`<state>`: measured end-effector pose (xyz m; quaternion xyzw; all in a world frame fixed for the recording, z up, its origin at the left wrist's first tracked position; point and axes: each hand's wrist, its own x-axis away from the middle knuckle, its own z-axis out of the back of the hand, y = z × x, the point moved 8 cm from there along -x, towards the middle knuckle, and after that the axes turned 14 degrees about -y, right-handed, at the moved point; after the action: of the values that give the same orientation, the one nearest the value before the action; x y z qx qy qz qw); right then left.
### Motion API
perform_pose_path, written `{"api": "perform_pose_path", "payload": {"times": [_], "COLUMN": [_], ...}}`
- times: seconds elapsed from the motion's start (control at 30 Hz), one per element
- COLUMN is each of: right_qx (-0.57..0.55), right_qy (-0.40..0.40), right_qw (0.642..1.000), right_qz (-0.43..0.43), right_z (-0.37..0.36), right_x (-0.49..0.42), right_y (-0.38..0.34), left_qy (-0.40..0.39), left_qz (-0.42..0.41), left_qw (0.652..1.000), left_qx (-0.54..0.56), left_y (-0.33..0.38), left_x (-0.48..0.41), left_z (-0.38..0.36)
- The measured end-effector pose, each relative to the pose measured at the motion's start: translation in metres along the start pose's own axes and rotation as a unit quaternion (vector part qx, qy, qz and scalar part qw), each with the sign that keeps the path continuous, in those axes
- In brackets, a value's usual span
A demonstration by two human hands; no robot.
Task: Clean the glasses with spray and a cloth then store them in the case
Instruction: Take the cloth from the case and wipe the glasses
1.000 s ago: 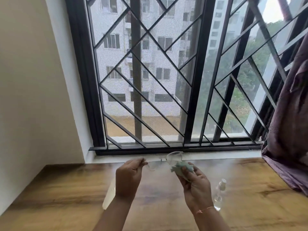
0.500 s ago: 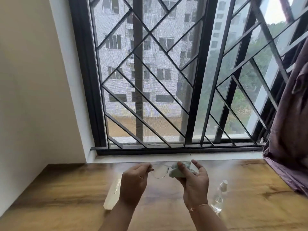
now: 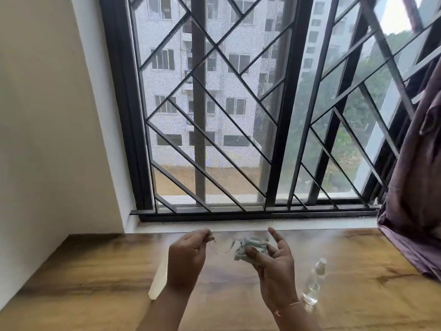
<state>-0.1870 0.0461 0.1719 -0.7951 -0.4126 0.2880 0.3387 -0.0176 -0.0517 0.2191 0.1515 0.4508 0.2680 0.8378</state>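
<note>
Thin-rimmed clear glasses [image 3: 220, 244] hang above the wooden table, pinched at their left end by my left hand [image 3: 187, 255]. My right hand [image 3: 274, 261] presses a pale green cloth [image 3: 249, 246] around the glasses' right lens, thumb on the cloth and the other fingers spread. A small clear spray bottle [image 3: 313, 281] with a white cap stands on the table right of my right wrist. A pale cream glasses case [image 3: 158, 281] lies on the table, partly hidden behind my left forearm.
The wooden table [image 3: 95, 278] runs up to a white sill under a barred window [image 3: 214, 115]. A beige wall closes the left side. A purple curtain [image 3: 415, 187] hangs at the right and drapes onto the table's right edge.
The glasses and both hands have come down from in front of the sill to over the table. The cloth has shifted on the right lens, and my right fingers have spread.
</note>
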Motion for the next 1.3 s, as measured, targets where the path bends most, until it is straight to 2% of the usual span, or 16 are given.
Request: {"api": "perform_pose_path", "payload": {"times": [0.3,0.63,0.9,1.03,1.13,1.3], "right_qx": [0.027,-0.033,0.022,0.030,0.029,0.058], "right_qy": [0.109,0.000,0.069,0.062,0.040,0.029], "right_qw": [0.994,0.999,0.997,0.998,0.998,0.995], "right_qz": [0.016,-0.011,-0.005,-0.004,-0.035,-0.080], "right_z": [0.011,0.000,0.006,0.008,0.010,0.028], "right_x": [-0.003,0.001,-0.001,-0.003,-0.003,0.003], "right_y": [-0.007,0.000,0.008,-0.001,-0.002,-0.009], "left_qy": [-0.012,0.010,-0.001,0.020,0.032,0.032], "left_qz": [-0.009,0.034,0.018,0.046,0.067,0.151], "left_qw": [1.000,0.999,1.000,0.999,0.997,0.987], "left_qx": [0.022,-0.010,0.011,0.003,-0.004,0.054], "left_y": [0.005,-0.005,-0.001,-0.010,-0.012,-0.038], "left_x": [0.005,0.004,0.008,0.008,0.006,0.010], "left_z": [-0.004,0.003,-0.001,0.002,0.003,-0.001]}}
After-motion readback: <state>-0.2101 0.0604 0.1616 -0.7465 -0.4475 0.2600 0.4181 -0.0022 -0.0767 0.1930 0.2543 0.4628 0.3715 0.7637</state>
